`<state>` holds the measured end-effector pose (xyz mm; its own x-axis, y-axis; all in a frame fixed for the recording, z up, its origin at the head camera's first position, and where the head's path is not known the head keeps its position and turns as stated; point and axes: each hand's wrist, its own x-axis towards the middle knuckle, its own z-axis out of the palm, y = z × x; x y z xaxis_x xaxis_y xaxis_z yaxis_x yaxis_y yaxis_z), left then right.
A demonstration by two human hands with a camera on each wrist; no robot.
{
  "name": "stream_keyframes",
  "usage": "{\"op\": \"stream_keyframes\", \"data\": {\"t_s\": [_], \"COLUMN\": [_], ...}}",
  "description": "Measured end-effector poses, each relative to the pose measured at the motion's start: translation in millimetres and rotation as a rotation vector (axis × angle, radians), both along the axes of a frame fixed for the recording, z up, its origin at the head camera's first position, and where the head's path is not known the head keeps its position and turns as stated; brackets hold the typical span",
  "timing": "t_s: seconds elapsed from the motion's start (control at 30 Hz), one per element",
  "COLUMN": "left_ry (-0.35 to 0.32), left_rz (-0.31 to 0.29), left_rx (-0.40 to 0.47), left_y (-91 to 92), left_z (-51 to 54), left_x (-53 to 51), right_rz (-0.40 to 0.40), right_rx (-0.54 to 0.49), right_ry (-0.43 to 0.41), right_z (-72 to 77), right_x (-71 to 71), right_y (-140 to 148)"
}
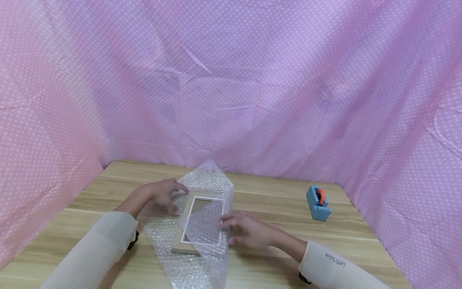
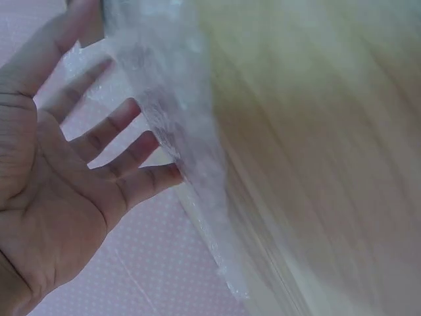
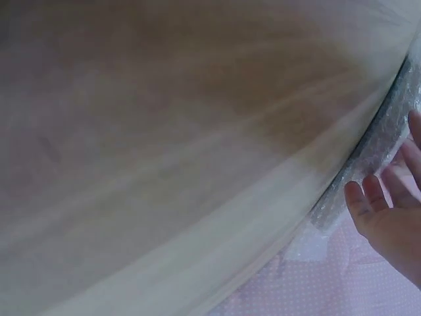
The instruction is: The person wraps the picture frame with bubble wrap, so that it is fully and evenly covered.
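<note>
A light wooden picture frame point(image 1: 179, 244) with a white inner border lies on a sheet of bubble wrap point(image 1: 211, 178) in the head view. A flap of the wrap is folded over the frame's right side, covering part of it. My left hand point(image 1: 166, 195) hovers at the frame's upper left edge, over the wrap. In the left wrist view its fingers point(image 2: 108, 131) are spread beside the bubble wrap point(image 2: 177, 99). On the right, my right hand point(image 1: 250, 229) touches the folded flap at the frame's edge. The right wrist view shows loosely extended fingers point(image 3: 358, 205) near the wrap.
A blue tape dispenser point(image 1: 318, 208) with an orange-red roll point(image 1: 321, 196) stands on the right part of the wooden table point(image 1: 274, 196). Pink dotted cloth point(image 1: 223, 100) hangs behind the table and along both sides.
</note>
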<state>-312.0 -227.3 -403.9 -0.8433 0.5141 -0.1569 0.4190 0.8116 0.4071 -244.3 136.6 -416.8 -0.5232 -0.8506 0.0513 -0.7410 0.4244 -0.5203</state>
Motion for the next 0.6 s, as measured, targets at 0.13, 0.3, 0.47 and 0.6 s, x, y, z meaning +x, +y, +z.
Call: {"op": "stream_keyframes", "data": {"t_s": [0.13,0.3,0.47,0.6], "left_ry": [-0.015,-0.033,-0.018,-0.015], "left_rz": [0.031,0.056,0.048,0.056], "left_rx": [-0.019,-0.037,-0.059,-0.068], "left_y": [3.9,7.5,6.5,6.3], "left_z": [0.0,-0.7,-0.9,-1.0], "left_x": [-0.1,0.3,-0.6,-1.5], "right_rz": [-0.092,-0.151,-0.136,-0.136], "right_rx": [-0.021,0.005,0.064,0.079], "right_ry": [0.014,0.022,0.022,0.012], "right_z": [-3.5,-2.0,-0.2,-0.5], "right_x": [-1.0,-3.0,-7.4,-11.7], "right_y": [-2.0,-4.7,-5.4,-4.6]}}
